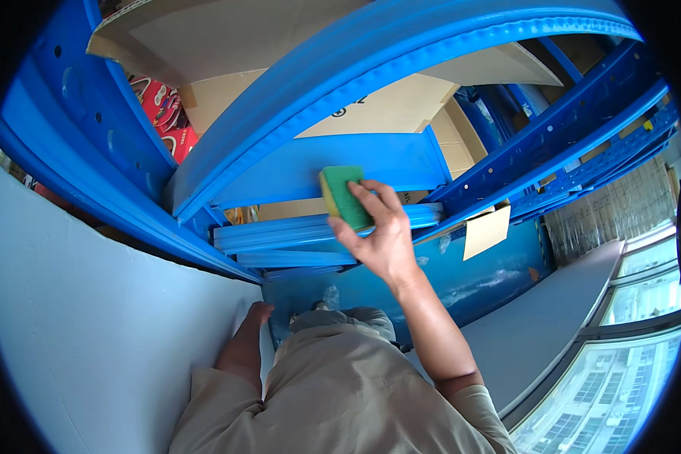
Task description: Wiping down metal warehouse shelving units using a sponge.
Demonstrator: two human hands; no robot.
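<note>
My right hand [381, 227] grips a scouring sponge [347, 196], its green abrasive side facing up and its yellow foam showing at the left edge. The sponge is in front of the flat face of a blue metal shelf panel [295, 167]; whether it touches the panel I cannot tell. Above it curves the corrugated edge of a higher blue shelf beam [340, 79]. Low at my left side, my left hand [260, 311] hangs close to the pale wall [91, 318]. Its fingers are too small and shaded to show whether they hold anything.
Blue perforated uprights stand left [103, 113] and right [522, 153]. An open cardboard box [386, 105] sits on the shelf, with red printed packages [173, 122] beside it. Lower blue beams [284, 234] lie below the sponge. A window [607, 386] is at right, above blue floor [476, 278].
</note>
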